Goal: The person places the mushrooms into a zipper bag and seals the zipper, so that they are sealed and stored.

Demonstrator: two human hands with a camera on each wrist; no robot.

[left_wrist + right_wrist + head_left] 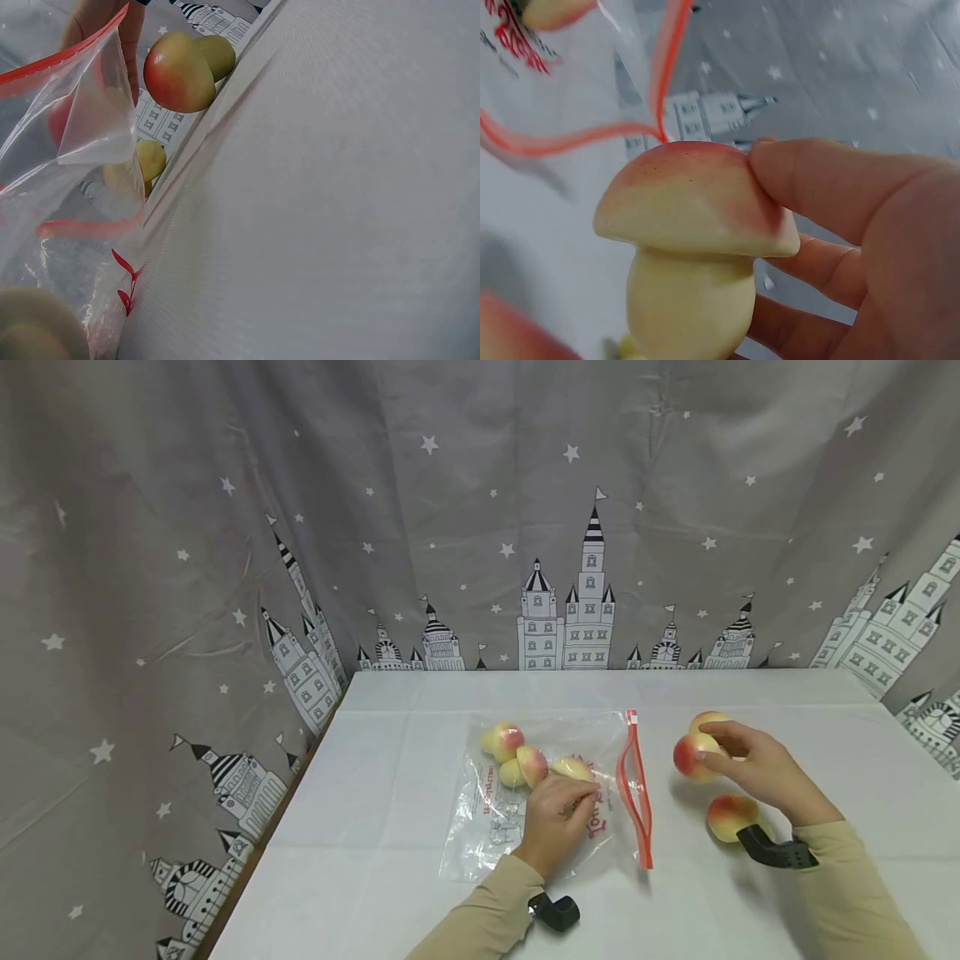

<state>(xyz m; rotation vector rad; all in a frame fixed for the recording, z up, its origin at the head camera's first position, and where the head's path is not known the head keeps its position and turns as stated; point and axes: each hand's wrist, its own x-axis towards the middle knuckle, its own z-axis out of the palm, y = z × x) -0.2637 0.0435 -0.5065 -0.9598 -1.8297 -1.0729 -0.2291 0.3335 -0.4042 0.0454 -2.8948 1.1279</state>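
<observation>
My right hand (pixel 765 772) grips a toy mushroom (pixel 694 199) with a red-and-yellow cap and pale stem, thumb and fingers at the cap. It is above the table, right of a clear zip bag (pixel 465 839) with a red zip edge. My left hand (pixel 555 822) pinches the upper film of the bag near its middle; its fingertips are partly hidden. The bag's mouth gapes toward the right. Inside lie a mushroom (pixel 506 739), another mushroom (pixel 532 764) and a paler mushroom (pixel 573 768).
One more mushroom (pixel 708 720) shows behind the right hand. Another mushroom (pixel 729 817) lies nearer, beside the right wrist camera (pixel 776 850). All this is on a white-covered table (pixel 360 793), with a grey castle-print curtain (pixel 465 510) along its back and left.
</observation>
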